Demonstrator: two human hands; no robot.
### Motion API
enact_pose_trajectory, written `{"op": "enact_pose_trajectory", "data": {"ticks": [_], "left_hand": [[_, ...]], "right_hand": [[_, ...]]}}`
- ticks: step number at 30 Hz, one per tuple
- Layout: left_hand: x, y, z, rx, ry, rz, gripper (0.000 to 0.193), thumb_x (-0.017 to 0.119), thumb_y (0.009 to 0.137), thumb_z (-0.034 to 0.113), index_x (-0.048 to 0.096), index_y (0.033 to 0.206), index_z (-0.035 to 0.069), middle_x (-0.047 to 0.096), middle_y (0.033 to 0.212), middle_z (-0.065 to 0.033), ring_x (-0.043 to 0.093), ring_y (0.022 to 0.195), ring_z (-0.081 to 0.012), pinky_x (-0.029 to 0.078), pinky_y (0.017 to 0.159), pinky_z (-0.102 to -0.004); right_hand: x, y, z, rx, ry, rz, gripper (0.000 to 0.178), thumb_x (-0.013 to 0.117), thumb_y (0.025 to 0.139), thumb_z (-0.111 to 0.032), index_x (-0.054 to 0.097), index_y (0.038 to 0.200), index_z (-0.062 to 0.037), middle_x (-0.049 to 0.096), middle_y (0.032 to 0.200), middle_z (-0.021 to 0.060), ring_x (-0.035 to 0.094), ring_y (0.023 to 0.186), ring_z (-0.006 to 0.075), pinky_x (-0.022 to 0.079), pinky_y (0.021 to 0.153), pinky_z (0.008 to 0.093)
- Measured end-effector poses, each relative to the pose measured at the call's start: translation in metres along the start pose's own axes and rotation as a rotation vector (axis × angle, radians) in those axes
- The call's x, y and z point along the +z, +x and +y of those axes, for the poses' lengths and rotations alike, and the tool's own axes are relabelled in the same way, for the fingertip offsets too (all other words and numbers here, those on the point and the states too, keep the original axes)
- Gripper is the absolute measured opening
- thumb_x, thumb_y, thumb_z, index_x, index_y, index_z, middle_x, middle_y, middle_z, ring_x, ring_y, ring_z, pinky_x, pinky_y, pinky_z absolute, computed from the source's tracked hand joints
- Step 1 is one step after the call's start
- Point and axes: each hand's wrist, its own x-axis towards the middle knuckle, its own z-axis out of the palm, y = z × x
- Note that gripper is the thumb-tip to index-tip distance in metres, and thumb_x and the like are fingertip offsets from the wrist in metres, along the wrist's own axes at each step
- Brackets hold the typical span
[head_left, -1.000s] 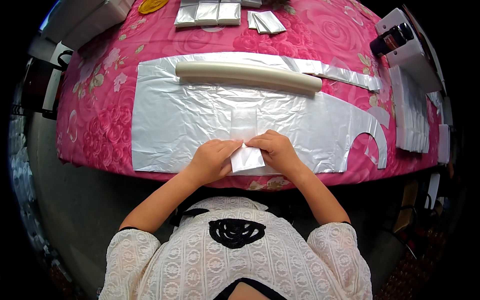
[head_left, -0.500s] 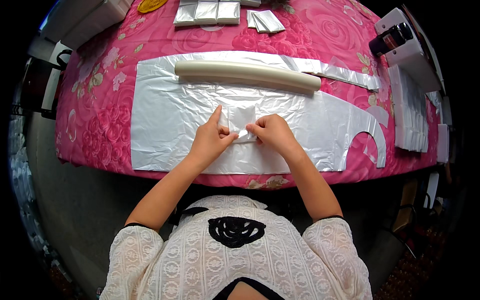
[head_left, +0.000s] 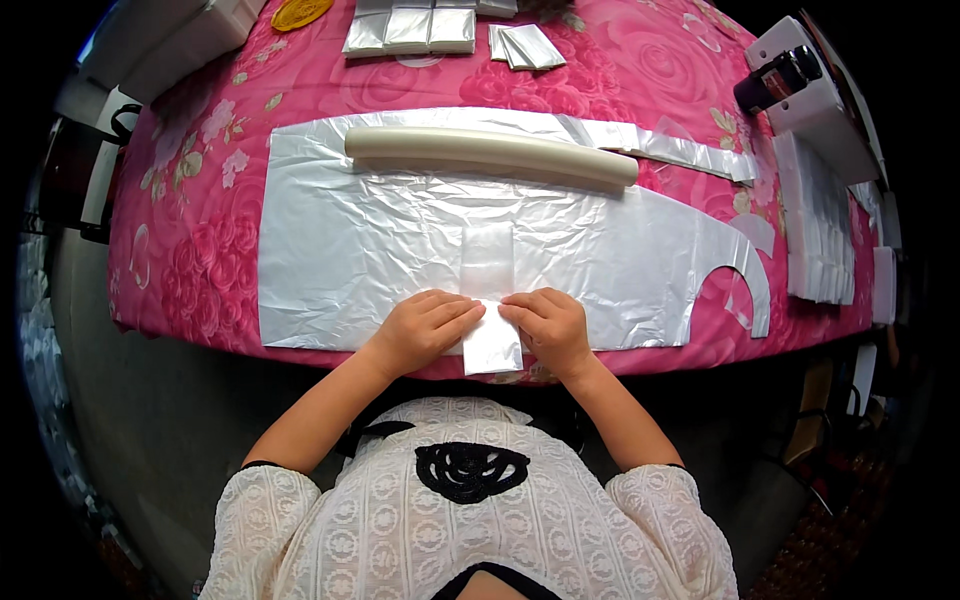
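A silvery-white plastic apron [head_left: 330,260], with a rounded neck cutout at its right end, lies flat and wrinkled on the table. Over its front middle is a narrow strip of folded plastic film [head_left: 492,345], its near end reaching past the apron's front edge. My left hand [head_left: 428,325] is closed on the strip's left side at the fold. My right hand [head_left: 548,325] pinches the opposite side, with its fingertips close to the left ones. Beyond both hands, a long cream roller [head_left: 490,152] rests across the apron.
A pink floral cloth [head_left: 190,260] covers the table. Stacked folded film packets [head_left: 410,32] and a few loose packets [head_left: 527,47] lie at the far side. A dark jar [head_left: 778,80], a white box [head_left: 825,110] and a pile of plastic film [head_left: 812,225] stand on the right.
Both hands have drawn nearer to me, toward the table's front edge. The folded film now stretches out as a longer strip. My left index finger, earlier pointing out, is now curled in.
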Motion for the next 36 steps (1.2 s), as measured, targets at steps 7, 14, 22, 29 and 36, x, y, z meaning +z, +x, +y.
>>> {"op": "enact_pose_trajectory", "data": {"ticks": [7, 14, 22, 29, 36], "left_hand": [[0.002, 0.002, 0.002, 0.021, 0.045, 0.002, 0.032, 0.063, 0.07, 0.009, 0.061, 0.101, 0.003, 0.063, 0.101, -0.0082, 0.062, 0.091, -0.0217, 0.05, 0.08, -0.0337], [-0.001, 0.008, 0.009, -0.348, -0.139, 0.004, 0.047, 0.062, 0.076, 0.008, 0.051, 0.121, 0.001, 0.066, 0.09, -0.0103, 0.064, 0.081, -0.0219, 0.048, 0.067, -0.0311], [0.007, 0.039, -0.001, -0.923, -0.365, 0.107, 0.061, 0.065, 0.079, 0.01, 0.037, 0.131, -0.004, 0.064, 0.076, -0.01, 0.06, 0.058, -0.014, 0.047, 0.057, -0.0232], [0.003, 0.039, -0.002, -0.579, -0.034, 0.072, 0.07, 0.068, 0.074, 0.016, 0.034, 0.133, -0.003, 0.045, 0.124, -0.0173, 0.053, 0.104, -0.0261, 0.043, 0.087, -0.0353], [0.036, 0.042, 0.007, -0.427, 0.149, -0.138, 0.09, 0.062, 0.076, 0.041, 0.017, 0.138, -0.006, 0.018, 0.144, -0.0233, 0.016, 0.136, -0.035, 0.014, 0.109, -0.0485]], "right_hand": [[-0.004, 0.002, -0.001, 0.008, 0.002, -0.021, 0.025, 0.066, 0.062, -0.002, 0.065, 0.085, -0.0096, 0.064, 0.084, 0.001, 0.059, 0.068, 0.0177, 0.048, 0.057, 0.0295], [-0.013, 0.01, 0.005, 0.419, 0.234, -0.15, 0.013, 0.065, 0.074, -0.009, 0.069, 0.087, -0.0061, 0.063, 0.067, 0.0094, 0.059, 0.058, 0.0225, 0.046, 0.056, 0.0296], [-0.008, 0.048, 0.004, 0.852, 0.184, -0.301, 0.025, 0.062, 0.078, -0.027, 0.069, 0.077, -0.003, 0.064, 0.066, 0.0132, 0.063, 0.061, 0.0256, 0.048, 0.06, 0.034], [-0.006, 0.053, 0.012, 0.906, 0.184, -0.382, 0.029, 0.064, 0.077, -0.028, 0.069, 0.076, 0.0003, 0.062, 0.057, 0.0093, 0.06, 0.053, 0.0176, 0.046, 0.055, 0.0296], [-0.006, 0.055, 0.01, 0.959, 0.182, -0.419, 0.027, 0.063, 0.076, -0.031, 0.071, 0.076, -0.0052, 0.065, 0.065, 0.0131, 0.063, 0.063, 0.0259, 0.049, 0.061, 0.0351]]}}
